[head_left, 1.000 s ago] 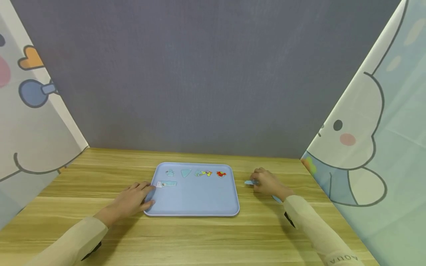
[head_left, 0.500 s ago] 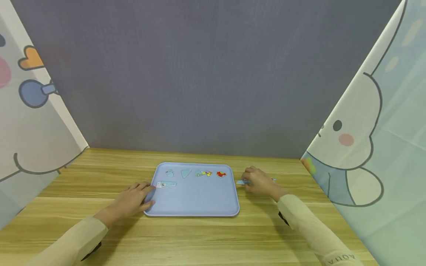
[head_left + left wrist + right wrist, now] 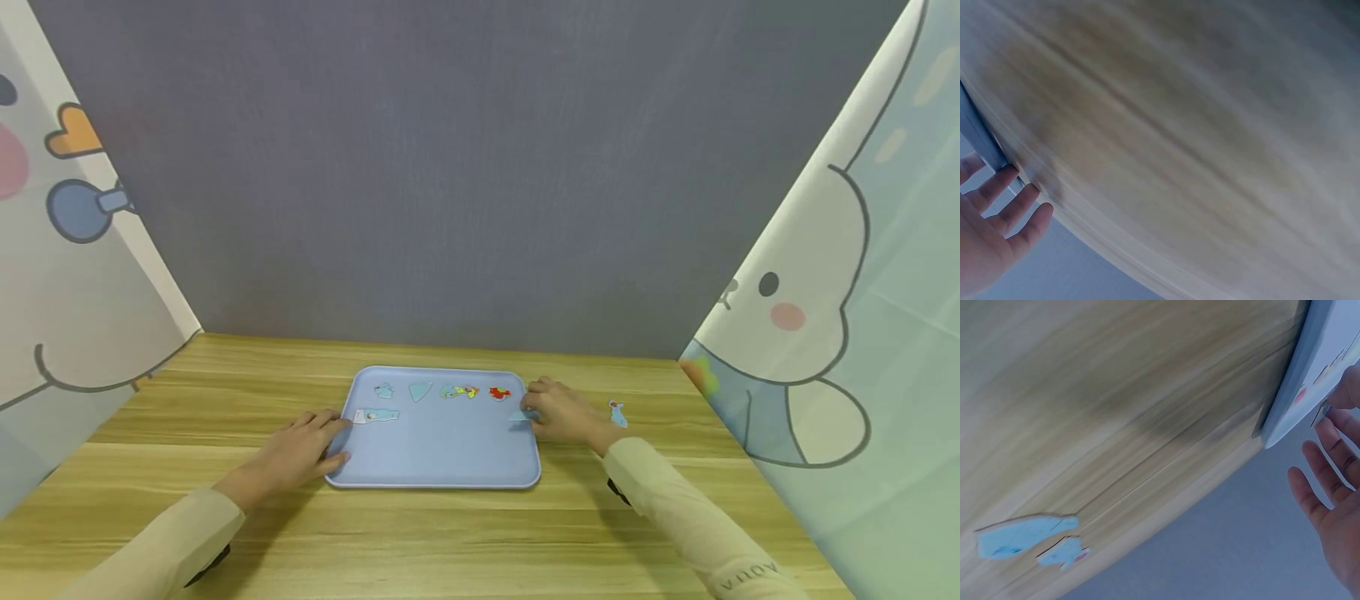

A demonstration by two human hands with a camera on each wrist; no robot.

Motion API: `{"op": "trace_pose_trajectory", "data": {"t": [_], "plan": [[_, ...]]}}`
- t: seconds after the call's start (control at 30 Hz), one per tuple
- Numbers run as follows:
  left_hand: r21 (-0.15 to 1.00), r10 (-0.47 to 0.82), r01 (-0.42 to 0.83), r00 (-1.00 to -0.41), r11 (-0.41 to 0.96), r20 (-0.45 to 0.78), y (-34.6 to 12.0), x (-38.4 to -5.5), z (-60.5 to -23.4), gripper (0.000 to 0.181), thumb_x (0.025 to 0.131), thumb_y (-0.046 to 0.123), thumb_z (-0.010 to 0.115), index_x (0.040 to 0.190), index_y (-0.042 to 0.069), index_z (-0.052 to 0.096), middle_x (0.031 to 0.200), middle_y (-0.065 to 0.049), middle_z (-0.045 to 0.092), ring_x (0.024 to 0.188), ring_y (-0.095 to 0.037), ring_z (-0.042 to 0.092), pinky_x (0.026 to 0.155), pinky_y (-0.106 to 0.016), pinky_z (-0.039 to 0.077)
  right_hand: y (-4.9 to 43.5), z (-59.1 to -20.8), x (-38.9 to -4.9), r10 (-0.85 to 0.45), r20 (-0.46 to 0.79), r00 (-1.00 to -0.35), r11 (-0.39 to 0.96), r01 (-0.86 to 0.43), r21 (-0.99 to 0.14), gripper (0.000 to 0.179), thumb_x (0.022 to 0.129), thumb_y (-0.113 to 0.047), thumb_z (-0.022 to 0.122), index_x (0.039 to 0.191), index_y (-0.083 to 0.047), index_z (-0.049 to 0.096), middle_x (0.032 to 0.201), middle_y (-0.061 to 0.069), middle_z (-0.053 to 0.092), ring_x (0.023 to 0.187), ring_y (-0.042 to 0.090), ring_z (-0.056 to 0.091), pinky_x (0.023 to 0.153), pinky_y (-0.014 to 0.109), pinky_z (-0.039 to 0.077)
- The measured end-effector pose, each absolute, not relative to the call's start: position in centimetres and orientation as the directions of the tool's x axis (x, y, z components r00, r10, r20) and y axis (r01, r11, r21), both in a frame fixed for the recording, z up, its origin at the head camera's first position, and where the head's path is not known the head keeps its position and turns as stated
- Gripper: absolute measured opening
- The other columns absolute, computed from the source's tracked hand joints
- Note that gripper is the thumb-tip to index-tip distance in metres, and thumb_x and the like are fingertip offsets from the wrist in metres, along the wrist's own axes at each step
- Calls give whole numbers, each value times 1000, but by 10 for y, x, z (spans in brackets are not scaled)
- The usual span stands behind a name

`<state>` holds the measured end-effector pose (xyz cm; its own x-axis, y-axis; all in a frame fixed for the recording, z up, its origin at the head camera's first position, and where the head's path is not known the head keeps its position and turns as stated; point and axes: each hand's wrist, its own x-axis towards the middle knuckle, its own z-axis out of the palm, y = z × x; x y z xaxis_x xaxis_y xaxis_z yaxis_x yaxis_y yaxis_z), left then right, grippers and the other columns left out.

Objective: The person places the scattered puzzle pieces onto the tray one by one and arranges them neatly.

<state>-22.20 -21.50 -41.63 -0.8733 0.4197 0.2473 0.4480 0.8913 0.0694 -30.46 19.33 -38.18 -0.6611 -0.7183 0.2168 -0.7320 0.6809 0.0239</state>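
A pale blue tray (image 3: 442,462) lies on the wooden table. My left hand (image 3: 300,446) rests at its left rim with fingers loosely spread; in the left wrist view the fingertips touch the rim. My right hand (image 3: 561,412) is over the tray's right rim, pinching a flat light blue puzzle-like piece (image 3: 520,416) between thumb and index finger. In the right wrist view only a thin edge of the held piece (image 3: 1320,414) shows, and the other fingers extend. On the tray lie a red piece (image 3: 498,393), a yellow-and-blue one (image 3: 459,392), a triangular one (image 3: 420,390) and several others.
Two loose light blue pieces lie on the table to the right: a longer piece (image 3: 1022,535) and a smaller piece (image 3: 1063,552). One cutout (image 3: 618,414) shows beside my right forearm in the head view. A grey panel (image 3: 450,208) closes the back, with cartoon-printed cloths at both sides.
My right hand has moved left with the pinched piece, from the table to over the tray's right side. A loose piece behind the forearm is now uncovered. My left hand has stayed put.
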Motion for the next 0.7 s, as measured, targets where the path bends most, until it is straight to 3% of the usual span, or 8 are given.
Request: {"op": "trace_pose_trajectory", "data": {"t": [0.17,0.4,0.7], "plan": [[61,418,444,-876,894,241,-216,-224,-418,47,84,37,63,119,7,58,120,-13,54,105,-36,54,80,-57,48,183,-382,-305,-724,194,-662,677,-736,12,14,72,-12,66,86,-15,68,88,-4,59,81,13,49,73,30,47],[68,421,447,-876,892,236,-216,-223,-418,47,84,37,63,119,7,58,120,-13,54,106,-38,54,80,-59,47,168,-383,-308,-768,238,-595,620,-783,43,15,70,-11,65,85,-14,68,83,-5,56,78,11,46,69,27,45],[62,421,445,-877,893,231,-214,-222,-416,47,84,37,62,119,7,58,121,-14,54,107,-38,54,81,-59,46,145,-388,-313,-791,216,-573,599,-797,75,16,74,-15,65,90,-14,68,89,-4,59,83,12,49,75,26,46]]}}
